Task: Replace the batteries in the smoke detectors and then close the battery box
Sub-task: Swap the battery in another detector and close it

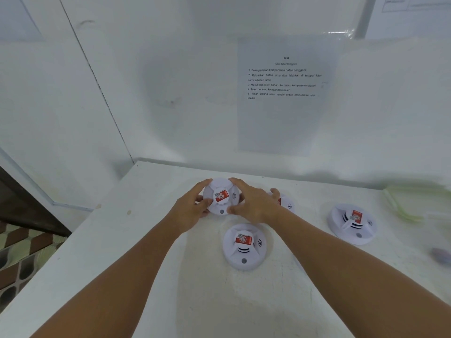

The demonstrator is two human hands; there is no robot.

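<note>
Two bare forearms are reaching forward from the bottom edge across the white table (pixel 122 252). Nearest to the person, a white smoke detector (pixel 244 246) is lying flat on the table between the two arms, its red sticker facing up and a small grey button showing at its near edge. Off to the right, a second detector (pixel 352 223) is sitting apart from the others, also carrying a red sticker. Near the right edge a small greyish object (pixel 440 254) is showing only as a blur.

Farther out, both hands are closing around a third detector (pixel 221 198). The left hand (pixel 192 211) is gripping its left rim with curled fingers and thumb, and the right hand (pixel 253 203) is gripping its right rim the same way, so the detector is being held between them; whether it is lifted or resting on the table cannot be told. Just behind the right hand, a fourth detector (pixel 286 204) is peeking out, mostly hidden.

At the far right a pale green, translucent container (pixel 400 203) is lying on the table, blurred. Beyond the table, a printed instruction sheet (pixel 284 93) is hanging on the white wall.
</note>
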